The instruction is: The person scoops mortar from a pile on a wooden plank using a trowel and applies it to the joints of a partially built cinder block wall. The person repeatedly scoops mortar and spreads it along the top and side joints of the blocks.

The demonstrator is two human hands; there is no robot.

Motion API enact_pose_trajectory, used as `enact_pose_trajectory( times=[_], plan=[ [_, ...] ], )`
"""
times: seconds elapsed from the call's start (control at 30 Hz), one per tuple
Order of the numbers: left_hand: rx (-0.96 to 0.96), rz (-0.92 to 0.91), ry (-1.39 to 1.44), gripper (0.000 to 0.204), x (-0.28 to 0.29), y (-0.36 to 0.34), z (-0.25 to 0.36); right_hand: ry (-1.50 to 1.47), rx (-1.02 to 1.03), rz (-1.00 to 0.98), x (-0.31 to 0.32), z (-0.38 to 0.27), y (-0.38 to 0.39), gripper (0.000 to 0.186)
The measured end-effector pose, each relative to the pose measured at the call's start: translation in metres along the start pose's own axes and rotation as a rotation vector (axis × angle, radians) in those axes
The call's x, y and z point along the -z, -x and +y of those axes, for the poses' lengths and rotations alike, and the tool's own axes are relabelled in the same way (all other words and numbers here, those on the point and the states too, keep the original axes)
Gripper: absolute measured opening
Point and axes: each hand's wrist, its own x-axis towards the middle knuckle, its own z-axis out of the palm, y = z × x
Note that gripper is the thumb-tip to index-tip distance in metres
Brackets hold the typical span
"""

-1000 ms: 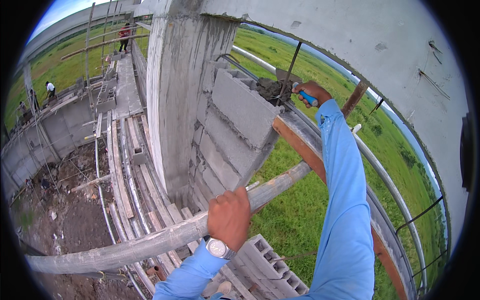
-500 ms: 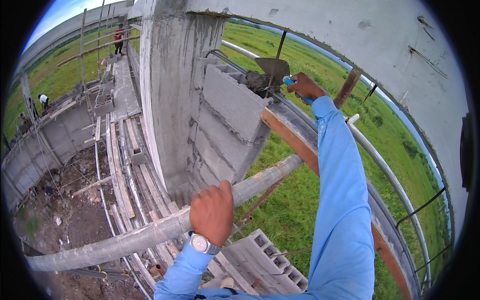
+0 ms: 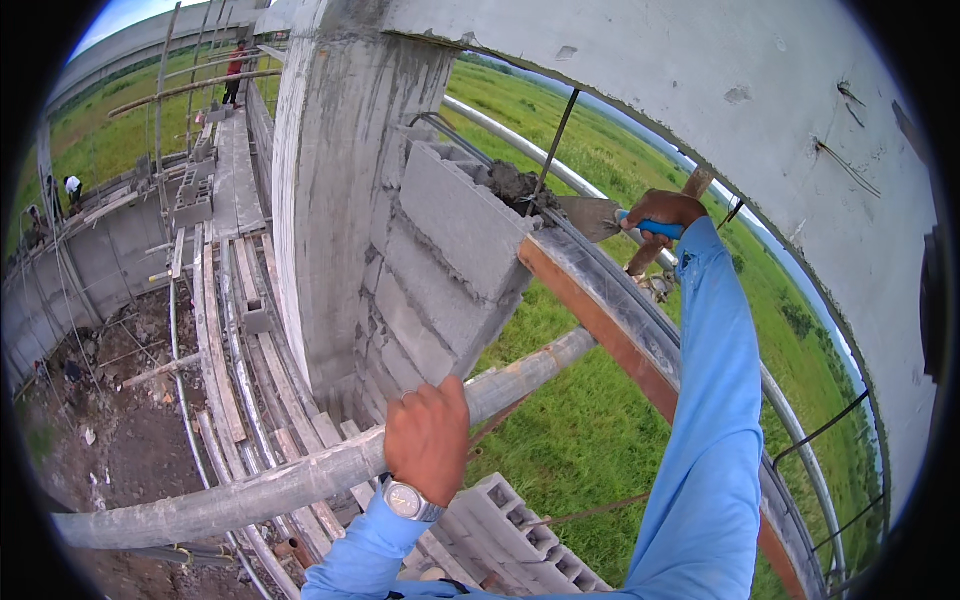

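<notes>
In my right hand (image 3: 662, 216) is a trowel (image 3: 588, 215), gripped by its blue handle. Its metal blade points left, low over the bars at the near end of the block wall. A lump of wet mortar (image 3: 512, 186) sits on top of the hollow-block wall (image 3: 458, 222), beside an upright thin steel bar (image 3: 556, 145). My left hand (image 3: 428, 438) is wrapped round a thick grey pole (image 3: 300, 468) that slants up to the right. Right of the wall runs a wood-sided beam form (image 3: 590, 300) with long bars along its top.
A concrete column (image 3: 335, 170) stands left of the wall, and a concrete beam (image 3: 640, 50) crosses overhead. Hollow blocks (image 3: 500, 530) are stacked below me. Scaffold planks (image 3: 212, 350) run along the left, above bare ground. Far off are a person in red (image 3: 236, 72) and another in white (image 3: 73, 188).
My right hand has moved right and slightly down with the trowel, drawing the blade away from the mortar and lowering it. My left hand keeps its hold on the pole. The view has shifted slightly.
</notes>
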Motion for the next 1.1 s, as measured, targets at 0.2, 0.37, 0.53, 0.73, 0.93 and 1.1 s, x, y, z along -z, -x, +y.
enact_pose_trajectory(
  times=[0.2, 0.37, 0.53, 0.73, 0.93, 1.1],
  plan=[
    [-0.006, -0.002, 0.035, 0.011, 0.003, 0.000, 0.000, 0.167, 0.127, 0.040, -0.014, -0.063, -0.013, 0.031],
    [-0.013, -0.018, 0.024, 0.010, 0.005, 0.000, -0.001, 0.111, 0.236, 0.103, -0.036, -0.078, -0.037, 0.034],
    [-0.002, -0.022, -0.008, 0.012, 0.003, -0.001, 0.000, 0.092, 0.262, 0.271, -0.040, -0.053, -0.042, 0.038],
    [-0.014, -0.021, 0.011, 0.012, 0.003, -0.001, -0.001, 0.204, 0.293, 0.258, -0.038, -0.058, -0.036, 0.047],
    [-0.007, -0.020, 0.002, 0.014, 0.003, -0.001, 0.000, 0.236, 0.228, 0.230, -0.034, -0.056, -0.022, 0.040],
    [0.001, -0.027, 0.024, 0.016, 0.004, 0.000, 0.000, 0.238, 0.313, 0.252, -0.042, -0.038, -0.019, 0.042]
  ],
)
